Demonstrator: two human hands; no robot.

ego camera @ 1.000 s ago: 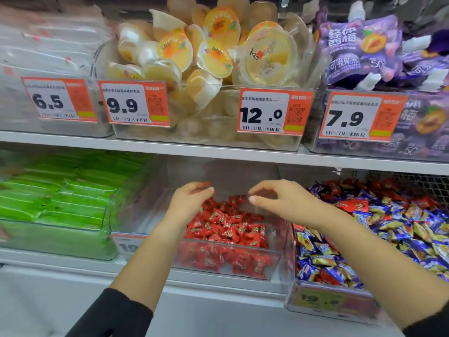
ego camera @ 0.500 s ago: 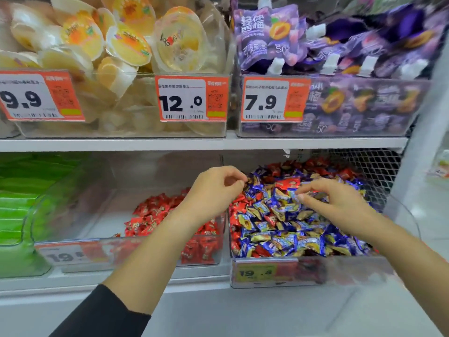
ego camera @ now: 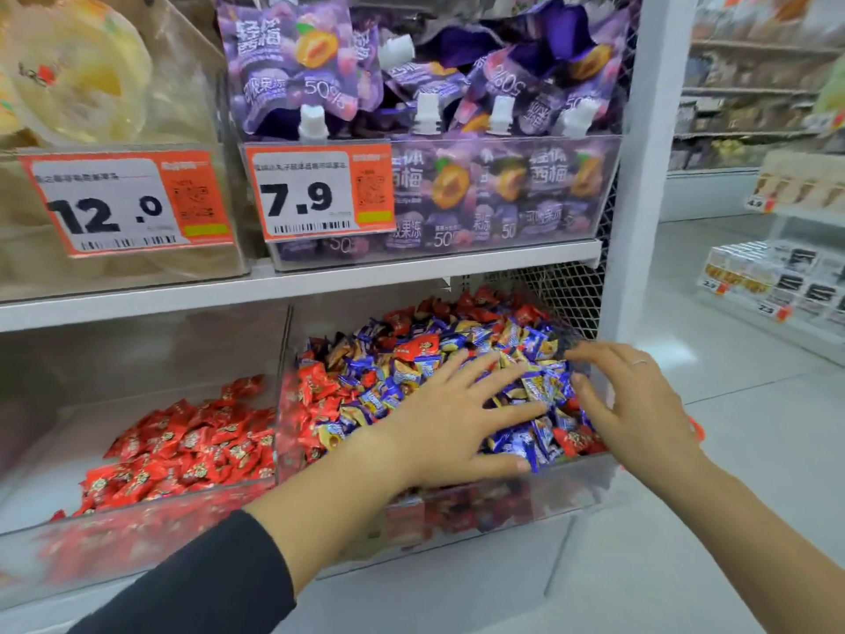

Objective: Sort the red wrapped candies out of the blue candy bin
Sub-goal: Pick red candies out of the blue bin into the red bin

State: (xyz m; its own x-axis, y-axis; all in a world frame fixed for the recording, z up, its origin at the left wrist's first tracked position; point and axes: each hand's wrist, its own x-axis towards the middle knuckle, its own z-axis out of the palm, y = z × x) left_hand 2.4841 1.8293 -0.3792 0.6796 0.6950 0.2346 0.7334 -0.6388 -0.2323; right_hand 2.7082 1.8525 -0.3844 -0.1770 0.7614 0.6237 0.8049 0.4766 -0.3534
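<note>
The left hand (ego camera: 450,421) is laid flat, fingers spread, on the mixed candies in the blue candy bin (ego camera: 571,489); the right hand (ego camera: 633,404) is held released beside it, nothing grasped.

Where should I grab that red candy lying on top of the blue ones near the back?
Probably pinch the red candy by one of its crimped wrapper ends, coming straight down from above. It lies flat on top of the pile in the blue candy bin, uncovered, with blue candies crowding its sides, so a sideways reach would snag them.
</note>
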